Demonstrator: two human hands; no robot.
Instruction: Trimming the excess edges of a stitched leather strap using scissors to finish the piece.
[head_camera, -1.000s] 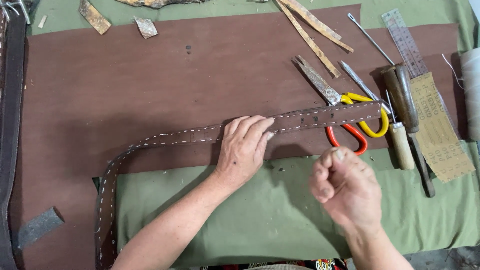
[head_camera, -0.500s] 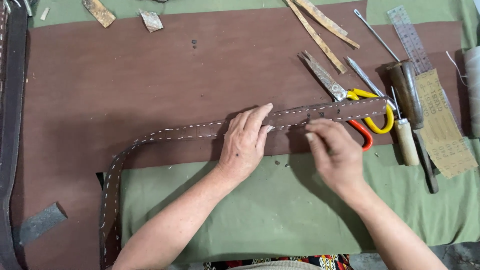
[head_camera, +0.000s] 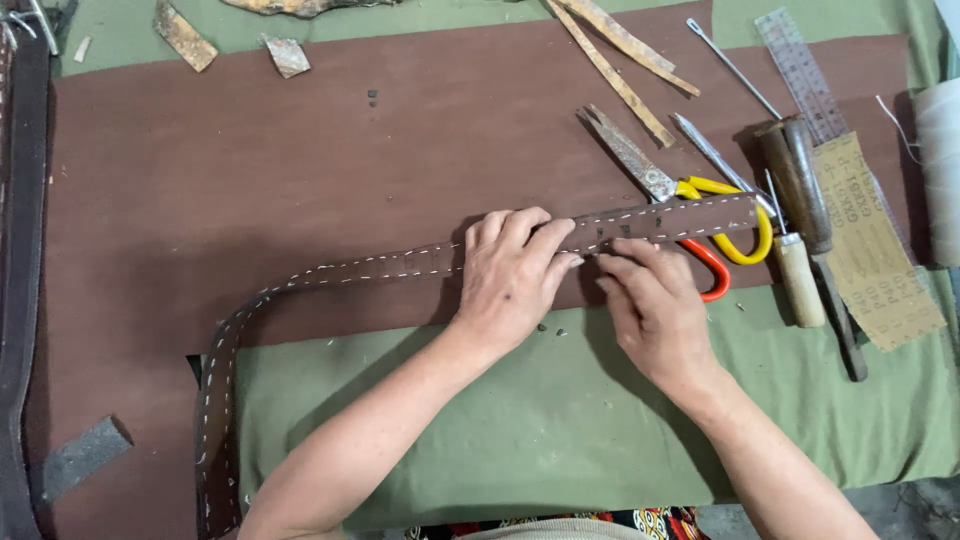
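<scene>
At centre frame, your left hand (head_camera: 515, 275) lies flat, palm down, on the stitched leather strap (head_camera: 400, 265), fingers spread and pressing it against the brown leather sheet (head_camera: 300, 150). Your right hand (head_camera: 655, 305) sits just beside it, to the right; its fingertips touch the strap's lower edge close to the left hand's fingertips. Neither hand is closed around anything: both rest open on the strap. Whether the right fingers pinch a needle or thread, you cannot tell.

Strap position: it runs from right of centre, where its squared end (head_camera: 735, 212) overlies the scissors, leftwards under both hands, then bends down toward the lower left corner of the frame. White stitching lines both edges.

Scissors (head_camera: 640, 165): blades point to the upper left, yellow handle loop (head_camera: 745, 215) and red handle loop (head_camera: 712, 270) partly beneath the strap end.

Right of frame: a wooden-handled awl (head_camera: 798, 280) next to a dark-handled tool (head_camera: 800, 185), a sheet of sandpaper (head_camera: 870, 245), a clear ruler (head_camera: 805, 70), a spool of white thread (head_camera: 940, 170) at the edge.

Upper centre: two thin leather strips (head_camera: 620, 60), crossed. Upper left: small leather scraps (head_camera: 185, 35). Green cloth (head_camera: 500, 430) covers the bench beneath the sheet.
</scene>
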